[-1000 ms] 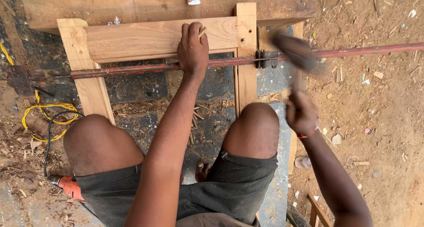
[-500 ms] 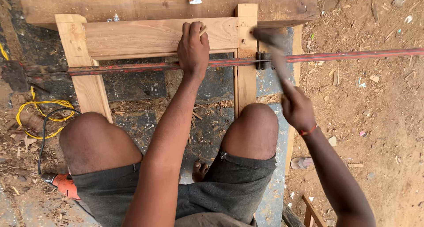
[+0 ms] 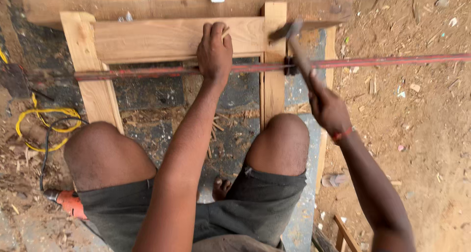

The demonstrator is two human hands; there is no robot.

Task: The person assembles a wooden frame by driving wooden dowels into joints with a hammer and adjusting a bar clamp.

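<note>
So the hammer (image 3: 290, 43) has come down since half a second ago: it was up and blurred over the right upright, and now its dark metal head sits right at the top of that upright, at the corner joint of the pale, raw-wood frame (image 3: 171, 38). Can't quite tell if the head is actually touching the wood or just above it. The right hand (image 3: 327, 107) has swung in with it and is wrapped tight round the lower end of the wooden handle, red band on the wrist.

The left hand (image 3: 214, 51) hasn't budged. It's pressed palm-down on the frame's horizontal rail, fingers curled over the top edge, with what looks like a small pale peg or pencil poking out between them.

The frame itself is unfinished light timber: a wide cross rail between two uprights, lying flat on a dark, scuffed slab on the ground, right between the person's knees. A long rusty red metal bar clamp (image 3: 382, 61) runs across the frame just under the rail.

Off to the left there's a coiled yellow cable (image 3: 41, 114) and an orange power drill (image 3: 68, 203) in the sawdust.
</note>
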